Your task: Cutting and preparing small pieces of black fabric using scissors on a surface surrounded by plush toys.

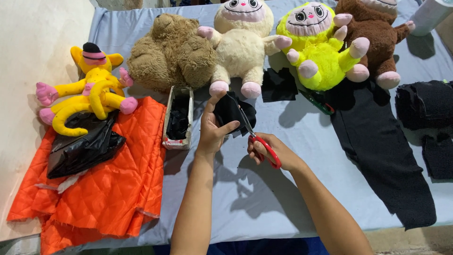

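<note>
My left hand (211,130) pinches a scrap of black fabric (231,112) above the pale blue table cover (264,198), thumb in front, fingers behind. My right hand (269,150) is closed through the red scissor handles (268,150); the blades (243,118) run up-left into the scrap's right edge. Hands close together, right one nearer me. A small cardboard box (178,118) of black offcuts sits just left

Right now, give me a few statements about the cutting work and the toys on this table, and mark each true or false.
1. The right hand holds red-handled scissors. True.
2. The left hand grips orange quilted fabric. False: it holds a black fabric piece; the orange quilted fabric lies apart.
3. The small open cardboard box holds black scraps. True.
4. The neon-yellow plush toy lies on the floor. False: it rests on the blue-covered table.
</note>
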